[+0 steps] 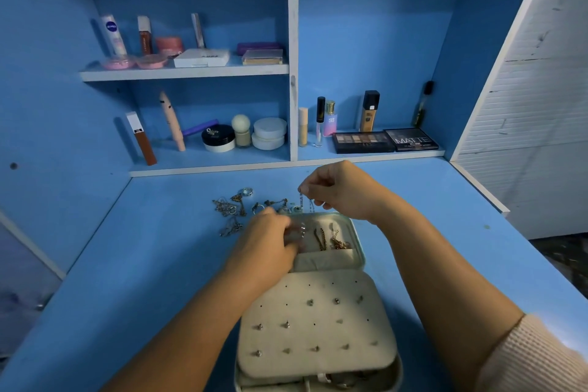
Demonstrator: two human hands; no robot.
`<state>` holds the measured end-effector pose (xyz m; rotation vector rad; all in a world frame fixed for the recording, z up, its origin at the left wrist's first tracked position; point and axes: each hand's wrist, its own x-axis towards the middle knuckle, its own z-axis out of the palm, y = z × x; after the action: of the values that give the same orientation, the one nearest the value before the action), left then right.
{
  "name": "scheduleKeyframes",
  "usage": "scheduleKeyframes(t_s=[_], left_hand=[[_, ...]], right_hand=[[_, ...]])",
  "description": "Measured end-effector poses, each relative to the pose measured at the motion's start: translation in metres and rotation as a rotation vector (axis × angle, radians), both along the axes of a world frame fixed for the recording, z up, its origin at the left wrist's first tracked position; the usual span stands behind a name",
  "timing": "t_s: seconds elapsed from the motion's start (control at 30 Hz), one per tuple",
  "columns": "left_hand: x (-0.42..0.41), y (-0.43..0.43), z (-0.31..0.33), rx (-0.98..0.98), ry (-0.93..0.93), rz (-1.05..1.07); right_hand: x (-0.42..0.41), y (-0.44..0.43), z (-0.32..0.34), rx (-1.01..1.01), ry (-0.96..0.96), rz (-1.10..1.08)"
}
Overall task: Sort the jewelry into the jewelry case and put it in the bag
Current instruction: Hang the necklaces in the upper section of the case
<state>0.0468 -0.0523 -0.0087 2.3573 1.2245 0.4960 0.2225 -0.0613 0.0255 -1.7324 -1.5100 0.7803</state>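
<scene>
An open cream jewelry case [359, 243] lies on the blue desk. Its near flap [318, 325] is a padded panel with several stud earrings pinned in it. The far half holds gold chains [331, 240]. My right hand [340, 189] pinches a thin silver chain [302, 202] that hangs over the case's far edge. My left hand [270, 242] rests at the case's left side, its fingers curled round silver rings [300, 229] in the left compartment. Loose silver jewelry [241, 207] lies scattered on the desk behind the case. No bag is in view.
Shelves behind the desk carry cosmetics: two eyeshadow palettes [385, 141], bottles [369, 111], jars [269, 134] and tubes. A white wall panel [534, 111] stands at the right. The desk's right edge [477, 184] runs diagonally.
</scene>
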Motion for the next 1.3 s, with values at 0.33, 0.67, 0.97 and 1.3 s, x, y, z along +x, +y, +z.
scheduleKeyframes(t_s=[0.33,0.67,0.97,1.3], left_hand=[[-0.016,-0.01,0.006,0.041,0.082,-0.201],[-0.022,-0.01,0.003,-0.034,-0.007,-0.161],[-0.01,0.011,-0.001,-0.044,-0.099,-0.082],[-0.011,-0.002,-0.002,-0.062,-0.144,-0.013]], right_hand=[[-0.006,-0.007,0.012,0.036,-0.017,0.065],[-0.005,-0.012,0.003,0.022,-0.076,0.041],[-0.011,-0.027,0.025,0.05,-0.069,0.131],[-0.004,-0.029,0.025,0.074,-0.126,0.055]])
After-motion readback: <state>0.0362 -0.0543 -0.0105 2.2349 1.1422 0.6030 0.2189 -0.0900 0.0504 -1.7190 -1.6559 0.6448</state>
